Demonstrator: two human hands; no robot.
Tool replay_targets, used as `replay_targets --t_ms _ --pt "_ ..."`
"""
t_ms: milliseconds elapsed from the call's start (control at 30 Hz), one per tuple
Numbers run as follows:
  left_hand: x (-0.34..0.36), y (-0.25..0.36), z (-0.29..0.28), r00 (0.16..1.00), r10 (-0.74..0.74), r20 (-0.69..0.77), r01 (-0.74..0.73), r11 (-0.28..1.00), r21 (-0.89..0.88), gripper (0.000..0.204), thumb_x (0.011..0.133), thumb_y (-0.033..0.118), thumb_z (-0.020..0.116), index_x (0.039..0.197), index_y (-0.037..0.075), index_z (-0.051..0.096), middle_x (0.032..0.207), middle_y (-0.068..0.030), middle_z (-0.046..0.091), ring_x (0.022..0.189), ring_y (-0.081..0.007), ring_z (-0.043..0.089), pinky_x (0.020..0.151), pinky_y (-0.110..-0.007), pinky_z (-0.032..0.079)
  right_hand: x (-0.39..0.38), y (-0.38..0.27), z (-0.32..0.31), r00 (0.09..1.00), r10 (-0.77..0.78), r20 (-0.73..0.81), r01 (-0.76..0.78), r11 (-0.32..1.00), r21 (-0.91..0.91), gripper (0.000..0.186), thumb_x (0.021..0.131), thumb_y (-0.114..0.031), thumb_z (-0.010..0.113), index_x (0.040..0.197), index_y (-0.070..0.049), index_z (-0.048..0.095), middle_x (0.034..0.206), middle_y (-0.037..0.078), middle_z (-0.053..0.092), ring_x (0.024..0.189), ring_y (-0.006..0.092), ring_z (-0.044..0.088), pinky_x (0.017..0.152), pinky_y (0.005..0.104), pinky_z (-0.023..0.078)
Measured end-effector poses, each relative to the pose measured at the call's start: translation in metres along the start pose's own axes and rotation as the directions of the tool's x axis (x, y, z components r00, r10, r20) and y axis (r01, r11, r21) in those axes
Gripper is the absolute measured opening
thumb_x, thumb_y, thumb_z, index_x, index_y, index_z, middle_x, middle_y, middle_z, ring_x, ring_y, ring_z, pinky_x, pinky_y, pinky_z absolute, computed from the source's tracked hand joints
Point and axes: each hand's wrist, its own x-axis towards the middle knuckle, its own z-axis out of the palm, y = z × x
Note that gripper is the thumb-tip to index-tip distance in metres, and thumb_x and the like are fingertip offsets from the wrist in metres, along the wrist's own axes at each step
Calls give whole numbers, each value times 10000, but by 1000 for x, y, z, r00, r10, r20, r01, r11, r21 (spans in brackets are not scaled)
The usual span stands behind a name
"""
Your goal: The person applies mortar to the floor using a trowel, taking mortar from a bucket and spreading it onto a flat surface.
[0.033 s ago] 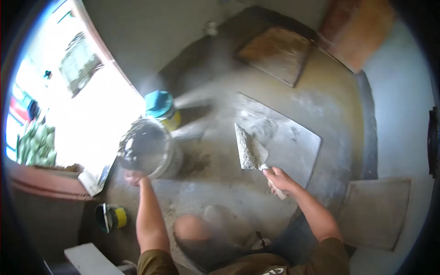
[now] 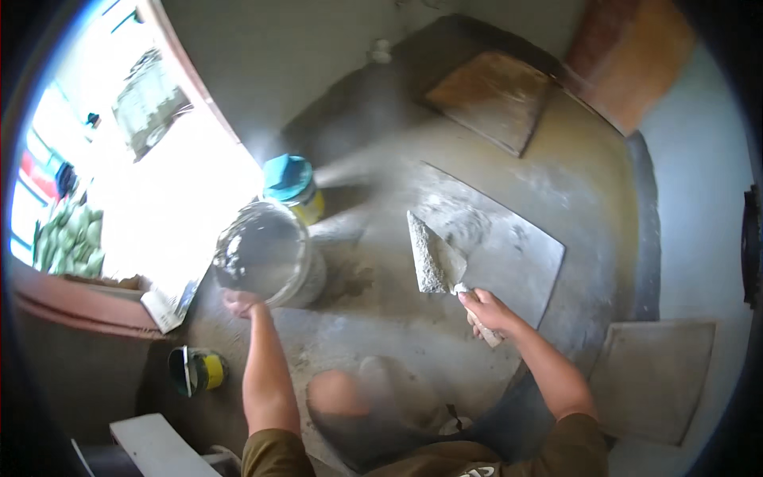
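My right hand (image 2: pixel 489 312) is closed around the handle of a trowel (image 2: pixel 445 258), held over a pale grey square tile (image 2: pixel 520 250) that lies on the floor. A strip of wet grey mortar (image 2: pixel 427 258) sits along the left side of the trowel's blade. To the left, my left hand (image 2: pixel 241 302) grips the near rim of a large bucket (image 2: pixel 311 274), its fingers partly hidden. The bucket's mouth faces me, and its inside looks grey and blurred. Smears of grey paste mark the tile's upper left part.
Behind the bucket stands a yellow pail with a blue cover (image 2: pixel 288 179). A small dark pail with a yellow patch (image 2: pixel 197 371) is at the lower left. Tiles (image 2: pixel 489 99) lie at the back and a board (image 2: pixel 656 381) at the right. A bright doorway opens on the left.
The whole view has shifted slightly, with the bucket and pails appearing a little farther right. Both hands keep their holds, and the trowel stays over the tile.
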Motion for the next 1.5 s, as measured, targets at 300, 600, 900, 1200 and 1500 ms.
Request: replay_targets --t_ms 300,600,900,1200,1500 --pt "5 38 -34 996 -85 -13 85 996 13 628 906 494 363 1125 -68 537 1088 -266 568 1029 -385 541 891 -433 411 45 -174 136 879 -296 373 347 934 -78 483 887 -483 475 1069 -37 437 658 54 505 445 130 508 382 295 446" --pt "-16 34 -23 994 -109 16 109 994 7 639 916 511 316 1111 -45 562 1080 -272 574 1022 -388 547 897 -419 421 128 -158 235 561 -757 335 721 248 -647 345 904 -256 445 1091 33 424 895 283 586 758 399 624 648 459 513" --pt "-23 44 -24 988 -143 53 139 987 78 679 919 509 304 1106 -99 544 1096 -306 552 1010 -404 543 900 -419 411 130 -136 230 464 -820 334 691 99 -716 454 894 -248 489 1268 -14 385 863 235 589 665 339 633 554 412 518" --pt "18 39 -41 994 -109 -31 112 990 86 671 897 533 344 1115 -65 559 1107 -284 558 1030 -394 549 913 -429 425 70 -86 95 938 -304 167 342 887 -310 450 886 -316 530 1203 -11 435 1028 162 588 894 243 588 752 383 472" --pt "-16 54 -32 986 -165 38 159 980 120 733 892 569 305 1175 -76 508 1180 -296 510 1134 -392 481 971 -433 369 36 266 110 979 -202 35 177 748 -639 509 861 -526 471 990 -36 516 953 201 595 905 371 567 757 441 442"
